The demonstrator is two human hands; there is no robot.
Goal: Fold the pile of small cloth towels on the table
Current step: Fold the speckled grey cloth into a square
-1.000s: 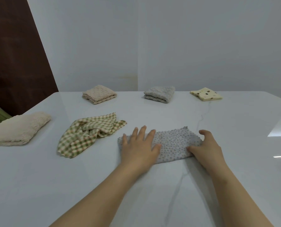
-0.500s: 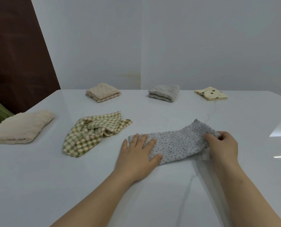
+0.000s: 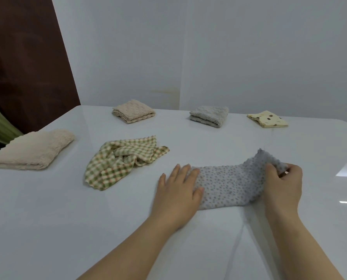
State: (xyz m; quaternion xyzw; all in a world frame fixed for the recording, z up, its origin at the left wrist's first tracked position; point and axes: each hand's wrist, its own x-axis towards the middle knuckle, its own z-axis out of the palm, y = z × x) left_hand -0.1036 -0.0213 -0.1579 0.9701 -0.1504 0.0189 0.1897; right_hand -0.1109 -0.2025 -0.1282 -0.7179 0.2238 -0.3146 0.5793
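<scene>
White surface point(image 3: 67, 229) bears the dotted towel point(image 3: 229, 182) lying left-right, left hand point(image 3: 176, 193) flat-fingered on one end, right hand point(image 3: 283, 184) pinching the raised other end.

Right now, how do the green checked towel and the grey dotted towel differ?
The green checked towel has green and cream squares; the grey dotted towel has small dark dots. The green checked towel lies crumpled, untouched; the grey dotted towel is spread out, left hand pressing one end, right hand pinching the raised other end. Both lie on the table.
</scene>
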